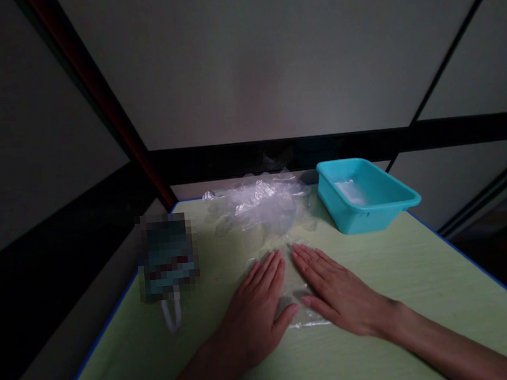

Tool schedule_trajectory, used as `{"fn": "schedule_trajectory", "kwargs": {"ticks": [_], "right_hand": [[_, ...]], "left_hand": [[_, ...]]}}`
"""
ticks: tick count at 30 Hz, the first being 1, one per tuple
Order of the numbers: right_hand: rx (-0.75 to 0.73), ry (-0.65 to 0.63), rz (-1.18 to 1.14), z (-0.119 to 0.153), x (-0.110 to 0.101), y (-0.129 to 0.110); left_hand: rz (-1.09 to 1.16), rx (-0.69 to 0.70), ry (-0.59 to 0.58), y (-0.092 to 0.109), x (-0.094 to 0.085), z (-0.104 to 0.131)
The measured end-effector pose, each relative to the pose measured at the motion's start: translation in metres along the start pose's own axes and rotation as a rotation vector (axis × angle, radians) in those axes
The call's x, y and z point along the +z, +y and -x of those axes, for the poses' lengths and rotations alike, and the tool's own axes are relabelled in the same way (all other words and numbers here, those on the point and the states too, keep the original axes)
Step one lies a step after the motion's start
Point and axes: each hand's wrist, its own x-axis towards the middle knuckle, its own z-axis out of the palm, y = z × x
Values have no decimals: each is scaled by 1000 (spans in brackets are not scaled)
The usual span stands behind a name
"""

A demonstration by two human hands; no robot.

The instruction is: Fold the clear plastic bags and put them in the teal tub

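Observation:
A thin clear plastic glove (pixel 297 286) lies on the table between and beneath my hands, its straight cuff edge toward me. My left hand (pixel 262 306) rests flat on its left side, fingers stretched forward, thumb pointing right. Over the right side lies my right hand (pixel 334 292), palm down with its fingers out straight. Neither hand grips anything. Just beyond my fingertips is a loose, crumpled pile of clear disposable plastic gloves (pixel 263 201).
At the back right of the pale green table (pixel 420 294) stands a turquoise plastic basin (pixel 365 219), with a clear plastic piece (pixel 351 191) inside. A blurred-out item (pixel 167 255) with a white loop (pixel 172 316) lies at the left edge. Panelled walls (pixel 270 66) rise behind.

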Motion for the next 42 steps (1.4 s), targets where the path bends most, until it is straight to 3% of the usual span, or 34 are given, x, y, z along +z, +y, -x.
{"fn": "schedule_trajectory", "kwargs": {"ticks": [7,33,38,42], "right_hand": [[-79,-35,-21,-2,4,0],[-46,-94,-171,-2,-1,2],[-91,-20,-390,5,-19,15],[-202,-107,-286,16,-40,17]], "left_hand": [[-36,38,-41,-3,-1,-1],[-41,-5,3,-8,11,5],[145,71,-48,-20,-8,14],[211,95,-95,-29,-31,28]]}}
